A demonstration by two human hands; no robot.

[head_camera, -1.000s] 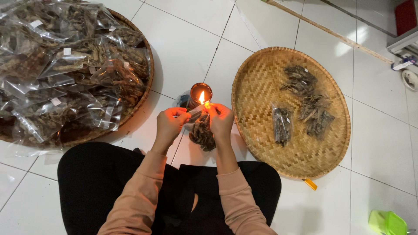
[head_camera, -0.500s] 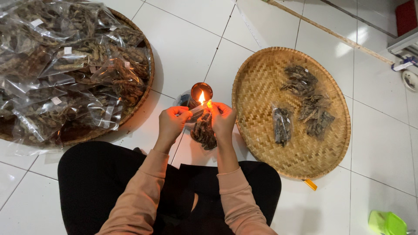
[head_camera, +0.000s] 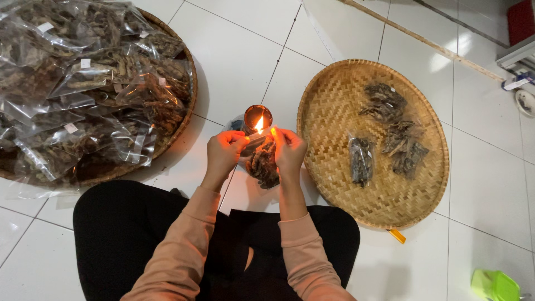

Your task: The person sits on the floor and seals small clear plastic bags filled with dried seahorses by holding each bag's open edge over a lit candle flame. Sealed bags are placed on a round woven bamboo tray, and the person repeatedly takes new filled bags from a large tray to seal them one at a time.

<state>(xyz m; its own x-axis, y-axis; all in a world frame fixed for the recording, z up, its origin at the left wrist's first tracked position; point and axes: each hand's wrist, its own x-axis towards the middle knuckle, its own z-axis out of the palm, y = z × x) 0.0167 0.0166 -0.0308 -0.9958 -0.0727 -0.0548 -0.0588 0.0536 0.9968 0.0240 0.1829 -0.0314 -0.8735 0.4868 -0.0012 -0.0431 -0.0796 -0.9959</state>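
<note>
Across the upper left of the frame your big round tray (head_camera: 181, 120) stays heaped with clear packets of dark dried pieces (head_camera: 83, 89), and the woven flat basket (head_camera: 334, 184) at centre right holds the same few packets (head_camera: 390, 131) it held a second ago, so nothing has been added to or taken from either. What has shifted is small and sits at the frame's centre: the candle flame (head_camera: 259, 124) in its little dark cup (head_camera: 257, 114) on the white tiled floor (head_camera: 239, 50) leans slightly differently, and you have kept the top edge of the small clear packet (head_camera: 263, 161) right against it. Your left hand (head_camera: 224, 153) is pinched shut on the packet's left corner, your right hand (head_camera: 288, 149) pinched shut on its right corner, with the plastic stretched between them just below the flame and the dark contents hanging down toward your lap. Judging by that, the sealing pass along this edge is still under way, not finished.
</note>
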